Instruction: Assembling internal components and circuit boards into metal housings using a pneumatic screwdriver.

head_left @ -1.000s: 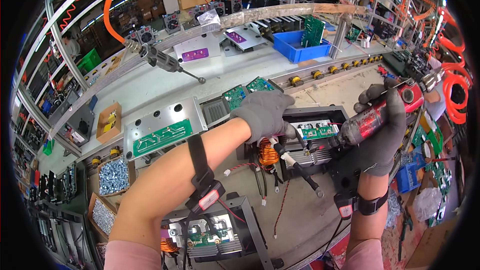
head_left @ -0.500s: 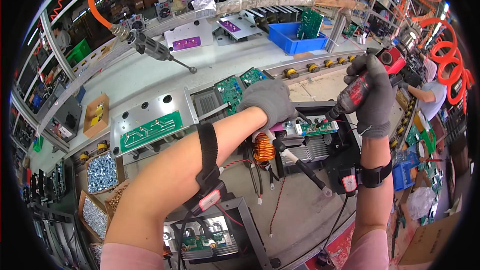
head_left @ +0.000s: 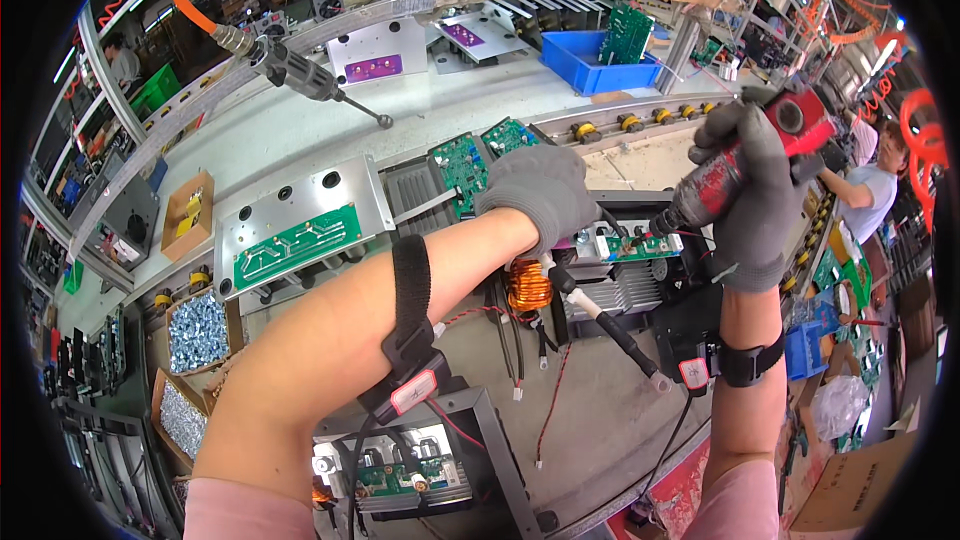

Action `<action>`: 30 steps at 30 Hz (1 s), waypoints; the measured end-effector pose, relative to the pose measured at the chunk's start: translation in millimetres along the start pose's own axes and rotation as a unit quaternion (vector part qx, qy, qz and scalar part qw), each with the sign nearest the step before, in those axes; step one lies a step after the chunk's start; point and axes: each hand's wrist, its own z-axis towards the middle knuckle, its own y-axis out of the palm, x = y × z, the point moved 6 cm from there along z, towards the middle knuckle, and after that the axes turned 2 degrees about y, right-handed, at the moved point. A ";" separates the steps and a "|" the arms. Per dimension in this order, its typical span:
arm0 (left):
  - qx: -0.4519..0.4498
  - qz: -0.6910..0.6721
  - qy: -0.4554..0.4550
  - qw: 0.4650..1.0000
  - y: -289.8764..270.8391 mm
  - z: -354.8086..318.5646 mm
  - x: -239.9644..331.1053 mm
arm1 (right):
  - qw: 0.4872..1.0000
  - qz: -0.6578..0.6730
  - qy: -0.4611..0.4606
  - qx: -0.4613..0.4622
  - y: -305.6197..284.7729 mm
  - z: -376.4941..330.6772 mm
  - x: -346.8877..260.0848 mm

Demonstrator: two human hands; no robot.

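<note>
My right hand (head_left: 752,195), in a grey glove, is closed around a red and black power screwdriver (head_left: 702,188). The screwdriver tilts down to the left, its tip at a green circuit board (head_left: 640,246) in a dark metal housing (head_left: 690,292). At the board's left end is my left hand (head_left: 540,198), also gloved, knuckles up and fingers curled down. Its fingertips and whatever they pinch are hidden. Below it are a copper-wound coil (head_left: 528,286) and a thick black-and-white cable (head_left: 610,328) ending in a ring lug. Silver heatsink fins (head_left: 625,292) show under the board.
A second housing (head_left: 490,460) stands nearest me. Left are a metal plate with a green board (head_left: 298,244) and boxes of screws (head_left: 198,332). A grey driver (head_left: 300,75) hangs from an orange hose. Farther back stands a blue bin (head_left: 590,68); a co-worker (head_left: 868,185) is at the right.
The view has shifted slightly. My right hand and the screwdriver have tilted a little, with the tip still at the board. My left hand stays in nearly the same place.
</note>
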 end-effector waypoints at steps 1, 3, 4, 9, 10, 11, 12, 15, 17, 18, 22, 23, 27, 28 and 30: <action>0.011 -0.008 0.021 1.000 -2.3 -0.6 1.8 | 0.999 -0.001 -0.012 -0.032 1.2 4.5 4.8; 0.028 -0.013 0.038 0.999 -6.8 -2.8 3.9 | 0.999 0.005 0.013 -0.048 11.9 4.6 4.8; 0.029 -0.012 0.037 0.999 -8.9 -4.6 3.7 | 0.997 0.012 0.036 -0.064 19.9 3.7 5.6; -0.024 0.001 0.076 0.997 -11.0 -8.7 6.0 | 0.994 0.012 0.050 -0.091 25.0 1.7 14.2; -0.019 0.003 0.077 0.997 -11.4 -9.3 5.5 | 0.993 0.020 0.066 -0.098 21.5 2.8 16.0; 0.018 0.012 0.080 0.997 -15.4 -10.7 5.9 | 0.991 0.029 0.082 -0.104 21.3 3.3 15.9; 0.053 0.022 0.080 0.995 -19.5 -12.6 5.0 | 0.991 0.032 0.077 -0.105 23.1 2.2 13.5; 0.016 -0.326 0.097 0.940 -31.6 -21.2 -11.4 | 0.979 0.054 0.146 -0.130 27.1 0.7 11.1; -0.027 -0.517 0.059 0.853 -36.1 -35.3 -5.2 | 0.986 0.035 0.119 -0.114 19.6 6.3 -2.8; -0.072 -0.685 0.016 0.725 -36.9 -44.6 -1.9 | 0.990 0.018 0.098 -0.101 18.4 9.4 -11.3; -0.101 -0.720 0.026 0.686 -50.9 -58.1 0.1 | 0.983 0.109 -0.144 -0.012 17.6 -6.4 -80.2; -0.100 -0.717 0.028 0.689 -49.8 -57.2 -1.6 | 0.983 0.111 -0.147 -0.010 18.9 -10.7 -86.7; -0.121 -0.738 0.045 0.662 -43.8 -56.6 2.9 | 0.968 0.155 -0.196 -0.010 18.6 -20.2 -102.4; -0.133 -0.757 0.050 0.637 -43.1 -57.4 6.1 | 0.965 0.161 -0.207 0.003 16.6 -21.1 -103.6; -0.146 -0.758 0.055 0.634 -36.2 -53.7 7.2 | 0.963 0.178 -0.202 -0.007 15.4 -23.2 -106.2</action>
